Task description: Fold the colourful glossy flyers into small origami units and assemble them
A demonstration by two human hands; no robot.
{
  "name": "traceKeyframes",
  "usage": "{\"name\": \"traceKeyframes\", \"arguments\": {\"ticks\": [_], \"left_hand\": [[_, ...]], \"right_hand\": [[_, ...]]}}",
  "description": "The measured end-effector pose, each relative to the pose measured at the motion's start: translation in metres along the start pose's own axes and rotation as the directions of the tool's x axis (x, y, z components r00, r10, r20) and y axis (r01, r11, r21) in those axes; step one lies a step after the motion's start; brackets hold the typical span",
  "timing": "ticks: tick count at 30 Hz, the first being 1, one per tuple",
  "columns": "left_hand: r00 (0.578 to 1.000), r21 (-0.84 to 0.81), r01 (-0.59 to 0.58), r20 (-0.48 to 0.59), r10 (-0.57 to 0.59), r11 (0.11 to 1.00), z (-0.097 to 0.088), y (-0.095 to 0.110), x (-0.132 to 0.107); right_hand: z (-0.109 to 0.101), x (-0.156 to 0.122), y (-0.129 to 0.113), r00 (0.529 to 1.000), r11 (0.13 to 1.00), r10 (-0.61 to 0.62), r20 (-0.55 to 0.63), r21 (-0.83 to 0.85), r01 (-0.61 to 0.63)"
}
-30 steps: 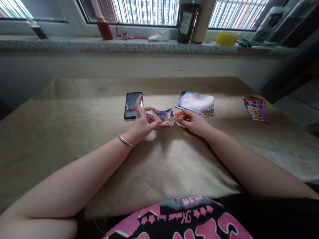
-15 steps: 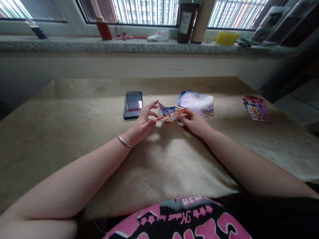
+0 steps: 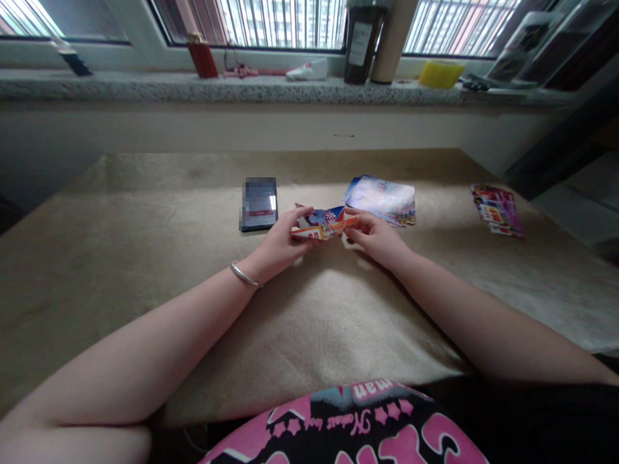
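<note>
Between my two hands is a piece of folded printed paper (image 3: 325, 225), blue, red and orange, with creased raised edges. My left hand (image 3: 283, 238) grips its left end, thumb below and fingers above; a silver bangle circles that wrist. At the paper's right end, my right hand (image 3: 372, 233) pinches it between thumb and fingers. Just behind my right hand lies a stack of printed sheets (image 3: 382, 198), pale blue and purple on top. A dark phone or tablet (image 3: 260, 203), partly pixelated, rests beyond my left hand.
A tan cloth covers the table (image 3: 309, 322). Several pink and purple printed cards (image 3: 498, 211) lie fanned at the right. On the granite sill (image 3: 271, 90) stand a red bottle (image 3: 202, 58), a dark labelled container (image 3: 360, 48) and a yellow object (image 3: 441, 75).
My left hand has closed from spread fingers onto the paper's left end. The paper has flattened and shifted slightly left. My right hand keeps its pinch nearly in place.
</note>
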State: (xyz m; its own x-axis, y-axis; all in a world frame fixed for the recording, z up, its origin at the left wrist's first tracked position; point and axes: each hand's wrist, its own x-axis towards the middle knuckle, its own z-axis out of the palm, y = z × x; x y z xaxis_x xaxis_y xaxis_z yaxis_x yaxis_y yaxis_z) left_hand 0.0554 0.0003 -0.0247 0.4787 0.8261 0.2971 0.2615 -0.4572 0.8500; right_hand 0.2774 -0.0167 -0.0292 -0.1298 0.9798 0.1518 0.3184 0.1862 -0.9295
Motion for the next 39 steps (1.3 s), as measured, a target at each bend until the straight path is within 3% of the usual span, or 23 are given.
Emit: {"name": "traceKeyframes", "arguments": {"ticks": [4,9,16,30,36,39], "left_hand": [[1.000,-0.063,0.002,-0.029,-0.004,0.998,0.001,-0.003,-0.001],[0.997,-0.042,-0.030,-0.073,0.027,0.999,0.003,-0.013,0.000],[0.982,-0.033,-0.103,-0.160,0.096,0.994,0.001,-0.013,0.000],[0.994,-0.135,-0.055,-0.103,0.041,0.989,-0.001,-0.005,0.000],[0.979,-0.166,-0.077,-0.201,0.043,0.983,-0.001,-0.007,0.002],[0.981,-0.215,-0.058,-0.196,0.015,0.975,-0.001,-0.006,0.003]], "right_hand": [[0.003,0.000,0.002,0.999,0.998,-0.012,-0.031,0.057,0.014],[0.008,-0.004,0.000,0.991,0.989,0.131,-0.036,0.079,-0.128],[0.009,-0.005,-0.006,0.996,0.998,0.056,-0.063,0.012,-0.055],[0.009,-0.003,0.003,0.997,1.000,0.013,-0.072,-0.005,-0.014],[0.010,-0.003,0.001,0.999,1.000,-0.024,-0.041,0.014,0.024],[0.011,-0.003,-0.001,0.999,0.999,-0.037,-0.032,0.022,0.038]]}}
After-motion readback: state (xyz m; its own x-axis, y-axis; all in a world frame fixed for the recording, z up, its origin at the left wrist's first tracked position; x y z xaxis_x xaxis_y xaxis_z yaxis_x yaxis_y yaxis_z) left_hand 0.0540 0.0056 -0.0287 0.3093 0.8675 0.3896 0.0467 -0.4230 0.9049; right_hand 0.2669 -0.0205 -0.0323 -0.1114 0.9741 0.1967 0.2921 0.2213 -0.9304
